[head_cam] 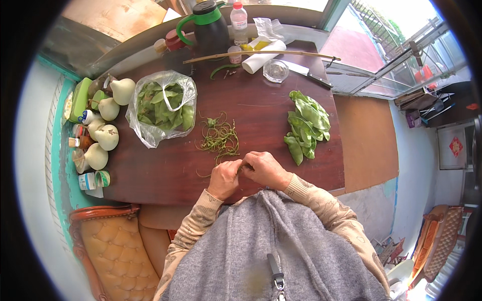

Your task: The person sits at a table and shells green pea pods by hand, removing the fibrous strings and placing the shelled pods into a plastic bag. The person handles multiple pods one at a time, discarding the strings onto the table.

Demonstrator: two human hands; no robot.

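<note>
My left hand (226, 178) and my right hand (267, 171) meet at the table's near side, fingertips pinched together. Between them shows a sliver of a small green plant piece (240, 169), mostly hidden by the fingers. Just beyond my left hand lies a tangled heap of thin green strings and stem ends (219, 135). To the right is a pile of broad, flat green bean pods (307, 122). Further left, a clear plastic bag (150, 140) stands open, with more flat green pods (163, 99) inside.
Several pale pears (109, 109) line the dark wooden table's (256, 124) left edge beside jars. At the back are a black-and-green thermos jug (211, 28), a water bottle (239, 24), a paper roll (263, 56), a glass ashtray (276, 71), a thin stick (263, 53) and a knife (307, 71).
</note>
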